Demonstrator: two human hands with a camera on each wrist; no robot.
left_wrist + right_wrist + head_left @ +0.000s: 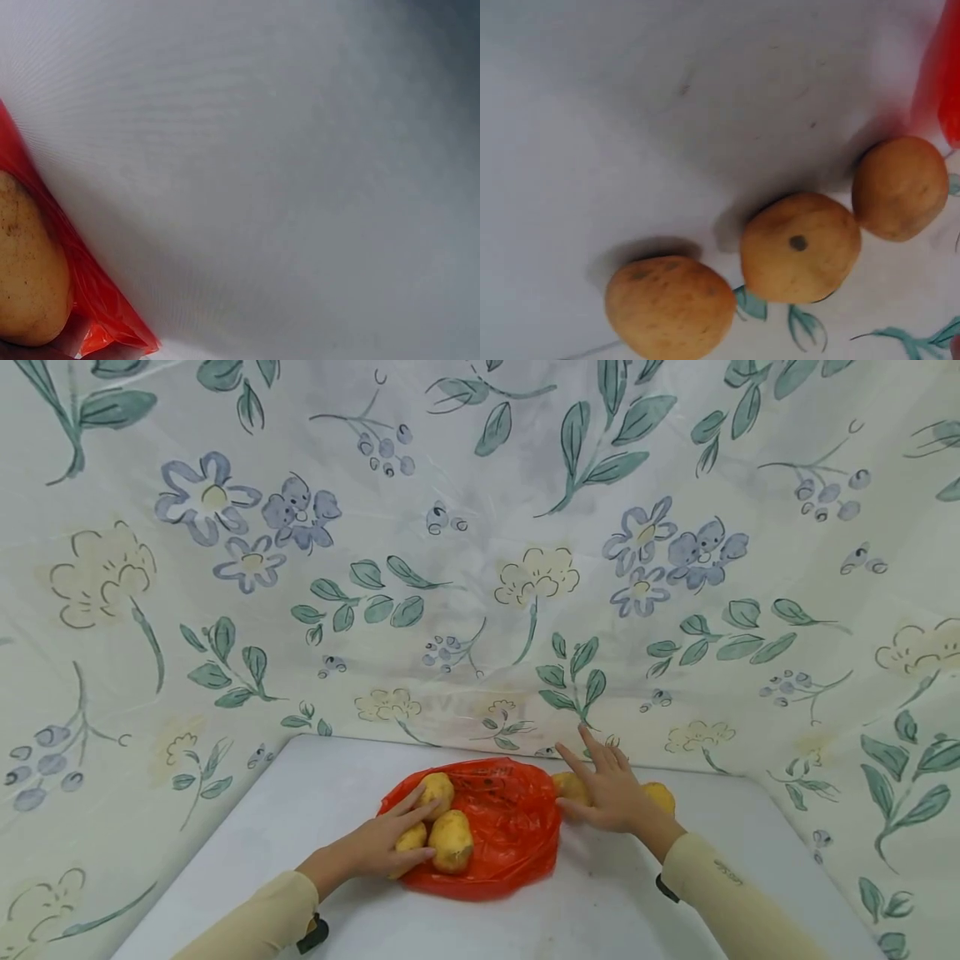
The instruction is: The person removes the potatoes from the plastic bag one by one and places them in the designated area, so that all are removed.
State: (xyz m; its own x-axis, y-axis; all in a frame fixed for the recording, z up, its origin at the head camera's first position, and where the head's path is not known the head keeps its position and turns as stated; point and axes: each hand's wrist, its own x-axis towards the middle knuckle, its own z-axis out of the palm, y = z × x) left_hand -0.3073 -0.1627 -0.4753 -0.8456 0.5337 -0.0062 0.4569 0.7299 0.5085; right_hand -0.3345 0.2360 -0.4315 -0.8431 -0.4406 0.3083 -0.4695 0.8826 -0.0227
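Observation:
A crumpled red plastic bag point(498, 827) lies on the table. At its left side, on the bag, are three potatoes: one at the back point(437, 792), one in front point(452, 843) and one point(410, 839) partly under my left hand point(382, 843). The left fingers stretch across these potatoes and touch them. In the left wrist view a potato point(30, 262) shows beside the red plastic. Over the bag's right edge my right hand point(611, 789) spreads its fingers beside a potato point(572, 787). The right wrist view shows a row of three potatoes point(801, 247).
The white tabletop point(300, 793) reaches back to a floral-patterned cloth point(480, 610), which hangs behind and along both sides. One more potato point(660, 796) lies to the right, partly behind my right wrist.

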